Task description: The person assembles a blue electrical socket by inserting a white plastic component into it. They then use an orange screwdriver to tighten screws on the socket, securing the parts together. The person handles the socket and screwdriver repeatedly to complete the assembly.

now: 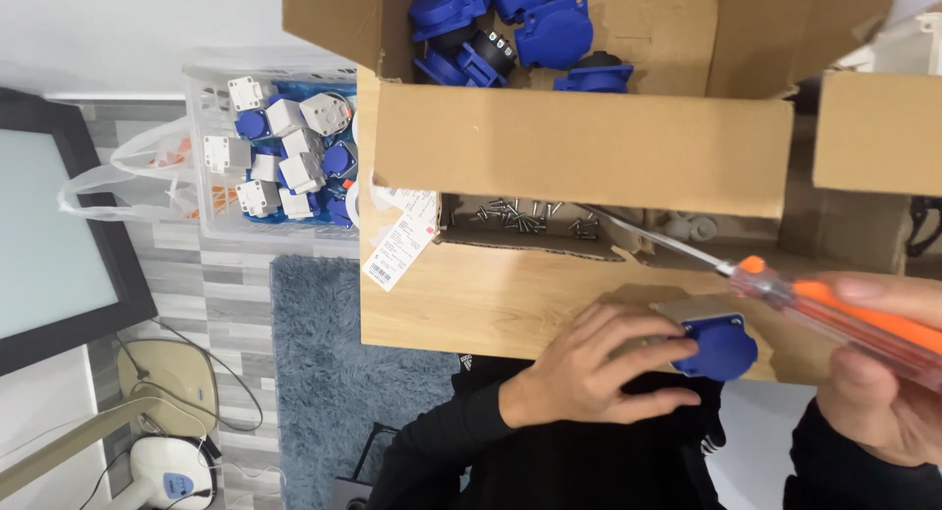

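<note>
A person's left hand (589, 368) curls its fingers around a blue socket (723, 346) with a round hinged cap, pressed on a wooden tabletop (461, 299) near its front edge. At three o'clock, the right hand (883, 373) wraps tightly around an orange, clear-handled screwdriver (785, 289), its metal shaft slanting toward eleven o'clock over loose screws (525, 215). At twelve o'clock an open cardboard box (579, 142) of blue sockets blocks the far side. At ten o'clock, a white plastic crate (211, 211) holds blue-and-white parts.

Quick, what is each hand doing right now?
Left hand: closed on the blue socket.
Right hand: closed on the orange screwdriver.
</note>
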